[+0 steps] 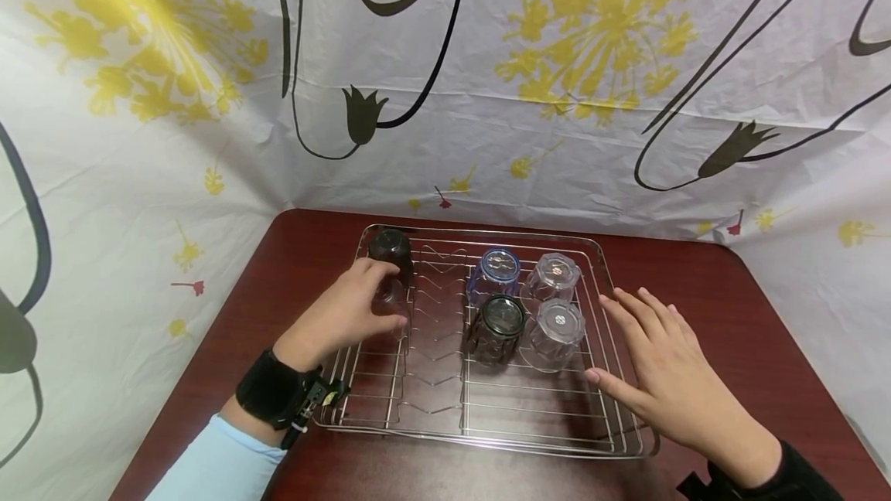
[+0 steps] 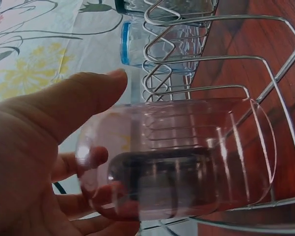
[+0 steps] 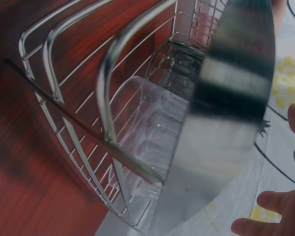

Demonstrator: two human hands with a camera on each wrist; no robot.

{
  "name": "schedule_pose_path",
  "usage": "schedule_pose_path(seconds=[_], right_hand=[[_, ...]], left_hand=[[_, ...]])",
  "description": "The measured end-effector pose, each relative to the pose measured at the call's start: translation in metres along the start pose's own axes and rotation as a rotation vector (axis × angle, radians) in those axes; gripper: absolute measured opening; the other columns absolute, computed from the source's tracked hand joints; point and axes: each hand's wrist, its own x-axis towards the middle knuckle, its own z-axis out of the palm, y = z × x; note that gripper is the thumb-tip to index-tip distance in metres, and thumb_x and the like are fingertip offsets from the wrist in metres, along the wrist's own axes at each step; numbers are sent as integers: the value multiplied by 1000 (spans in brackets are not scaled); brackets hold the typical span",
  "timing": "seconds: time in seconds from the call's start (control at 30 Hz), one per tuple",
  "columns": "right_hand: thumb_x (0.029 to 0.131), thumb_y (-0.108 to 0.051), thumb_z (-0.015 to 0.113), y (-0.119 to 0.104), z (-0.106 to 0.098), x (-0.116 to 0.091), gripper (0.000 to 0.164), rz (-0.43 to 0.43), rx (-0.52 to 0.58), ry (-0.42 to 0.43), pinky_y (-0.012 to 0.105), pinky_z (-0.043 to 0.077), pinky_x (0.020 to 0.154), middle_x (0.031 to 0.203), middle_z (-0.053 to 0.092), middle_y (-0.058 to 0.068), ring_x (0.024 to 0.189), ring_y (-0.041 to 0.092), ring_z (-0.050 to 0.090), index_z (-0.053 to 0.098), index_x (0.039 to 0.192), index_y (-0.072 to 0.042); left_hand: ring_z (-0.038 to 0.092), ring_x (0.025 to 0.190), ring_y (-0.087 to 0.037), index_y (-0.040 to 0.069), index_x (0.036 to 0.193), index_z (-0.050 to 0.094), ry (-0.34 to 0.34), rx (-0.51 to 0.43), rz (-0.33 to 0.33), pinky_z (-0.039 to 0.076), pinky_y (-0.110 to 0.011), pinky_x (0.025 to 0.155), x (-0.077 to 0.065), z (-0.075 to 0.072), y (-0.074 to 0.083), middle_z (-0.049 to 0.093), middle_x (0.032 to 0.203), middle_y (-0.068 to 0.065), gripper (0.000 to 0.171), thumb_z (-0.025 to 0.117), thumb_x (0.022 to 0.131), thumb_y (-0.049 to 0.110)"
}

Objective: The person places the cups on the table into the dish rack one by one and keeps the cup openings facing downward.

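My left hand [image 1: 341, 308] is around an upside-down clear pinkish glass [image 2: 201, 123] at the left of a wire dish rack [image 1: 390, 431]. In the left wrist view its fingers [image 2: 68, 164] lie along the far side of the glass, while the thumb stands apart from it. Just behind is a dark glass [image 1: 391, 247], also upside down. My right hand [image 1: 664, 366] hovers beside the rack's right edge with fingers spread, holding nothing. Nearest to it are two clear glasses [image 1: 558, 325].
A blue-rimmed glass [image 1: 498, 267] and a dark green glass [image 1: 498, 323] stand inverted mid-rack. The rack rests on a reddish-brown table [image 1: 306, 253]. A white floral cloth [image 1: 445, 153] hangs behind and at both sides.
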Motion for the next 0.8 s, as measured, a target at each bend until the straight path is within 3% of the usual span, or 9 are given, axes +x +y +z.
schedule_pose_path(seconds=[0.27,0.4,0.8], right_hand=[[80,-54,76,1,1,-1,90,-2,-4,3,65,15,117,152,41,19,145,44,28,41,152,-12],[81,-55,76,1,1,-2,90,-2,-5,1,65,15,118,152,40,18,146,43,27,40,152,-13],[82,-56,74,-8,-5,1,92,2,-27,12,56,5,124,158,35,17,151,39,19,36,155,-15]], left_hand=[[37,143,-39,13,151,41,11,62,21,41,-58,109,-9,-11,8,34,157,-19,83,75,85,50],[35,144,-40,12,152,41,27,82,36,36,-60,112,-15,-15,10,34,157,-20,84,73,86,53],[24,150,-41,14,154,37,141,134,67,17,-64,119,-37,-22,29,29,162,-18,86,69,87,58]])
